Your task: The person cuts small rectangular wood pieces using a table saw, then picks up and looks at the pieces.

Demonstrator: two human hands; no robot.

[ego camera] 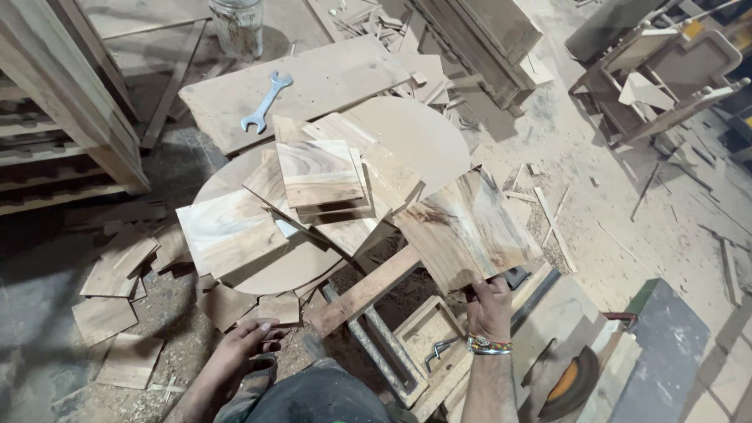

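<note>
From the head camera, low and right of centre: right hand (489, 307) clamped on the near edge of a flat, roughly square plank of streaked brown-and-cream wood (466, 231), held up and tilted, long side running away and up-left toward a loose stack of similar pale square wooden offcuts (321, 176) on a round plywood disc (274, 266). Left hand (243, 345) lower left, fingers loosely spread over small scraps on the sawdust floor, gripping nothing, well apart from the plank. Beyond, a silver open-ended spanner (266, 100) on a dusty board.
</note>
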